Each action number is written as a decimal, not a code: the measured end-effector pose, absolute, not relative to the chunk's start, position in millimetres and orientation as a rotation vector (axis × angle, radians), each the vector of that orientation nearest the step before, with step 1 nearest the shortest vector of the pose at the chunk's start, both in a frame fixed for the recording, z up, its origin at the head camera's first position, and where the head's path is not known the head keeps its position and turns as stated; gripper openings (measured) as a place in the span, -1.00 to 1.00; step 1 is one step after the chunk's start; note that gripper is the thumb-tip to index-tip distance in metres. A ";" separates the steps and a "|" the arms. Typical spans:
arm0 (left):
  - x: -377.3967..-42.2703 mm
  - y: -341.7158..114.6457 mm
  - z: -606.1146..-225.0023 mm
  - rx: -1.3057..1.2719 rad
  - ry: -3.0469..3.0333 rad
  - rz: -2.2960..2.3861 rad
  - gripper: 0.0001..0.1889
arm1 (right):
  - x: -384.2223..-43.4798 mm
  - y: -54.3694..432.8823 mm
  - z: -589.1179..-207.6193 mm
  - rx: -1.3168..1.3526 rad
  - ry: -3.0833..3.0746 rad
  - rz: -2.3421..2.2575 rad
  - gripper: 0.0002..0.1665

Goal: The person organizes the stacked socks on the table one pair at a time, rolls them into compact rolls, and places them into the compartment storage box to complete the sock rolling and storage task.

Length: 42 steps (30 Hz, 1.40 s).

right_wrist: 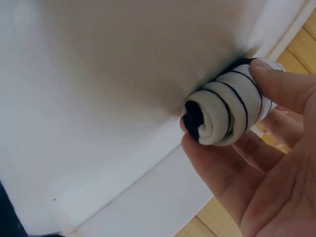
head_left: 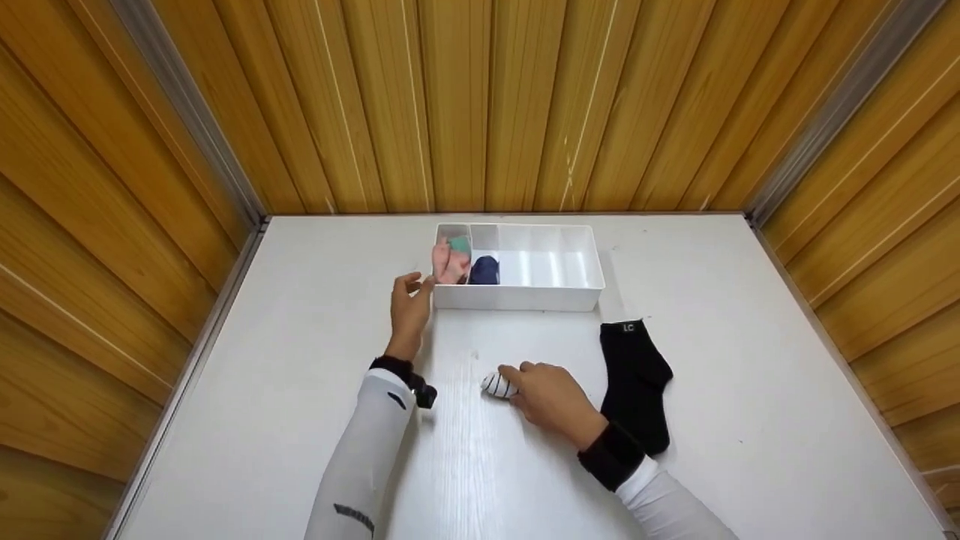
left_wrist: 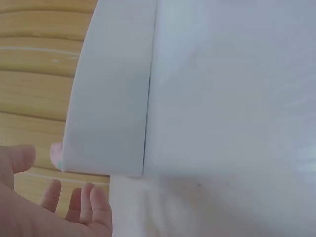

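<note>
In the right wrist view my right hand (right_wrist: 276,143) grips a rolled-up white sock with dark stripes (right_wrist: 232,106), thumb on one side and fingers on the other. The head view shows this right hand (head_left: 551,394) low over the middle of the table. My left hand (head_left: 411,307) is at the near left corner of a white divided box (head_left: 517,298), fingers loosely bent and holding nothing; whether it touches the box I cannot tell. Pink and green socks (head_left: 451,262) lie in the box's leftmost compartment. Beside them, in the adjoining compartment, sits a dark blue rolled sock (head_left: 485,270).
A pair of black socks (head_left: 636,382) lies flat on the white table (head_left: 750,337), just right of my right hand. Wood-patterned walls (head_left: 517,105) stand behind the table and on both sides. The box's right-hand compartments hold nothing visible.
</note>
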State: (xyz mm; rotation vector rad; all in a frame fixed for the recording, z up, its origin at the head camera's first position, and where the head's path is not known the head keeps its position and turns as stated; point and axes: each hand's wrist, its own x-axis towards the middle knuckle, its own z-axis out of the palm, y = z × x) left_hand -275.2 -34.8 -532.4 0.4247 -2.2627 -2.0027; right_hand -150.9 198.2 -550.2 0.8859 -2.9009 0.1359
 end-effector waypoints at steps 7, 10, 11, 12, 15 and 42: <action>-293.1 -36.3 -541.7 0.410 -2.400 -1.841 -0.62 | -149.3 190.2 -550.5 0.879 -2.904 0.127 -0.66; -294.3 -35.8 -544.2 0.415 -2.401 -1.853 -0.62 | -149.1 189.5 -549.6 0.847 -2.910 0.131 -0.68; -294.1 -35.9 -544.9 0.422 -2.400 -1.861 -0.62 | -149.0 189.6 -550.2 0.836 -2.910 0.136 -0.69; -293.9 -36.2 -545.5 0.432 -2.393 -1.881 -0.63 | -148.9 189.7 -550.7 0.830 -2.902 0.143 -0.70; -291.9 -41.3 -547.7 0.476 -2.357 -1.933 -0.64 | -148.1 186.9 -552.9 0.829 -2.868 0.172 -0.76; -292.4 -30.9 -546.4 0.514 -2.216 -2.022 -0.65 | -268.9 226.8 -462.0 0.059 -2.727 0.673 -0.70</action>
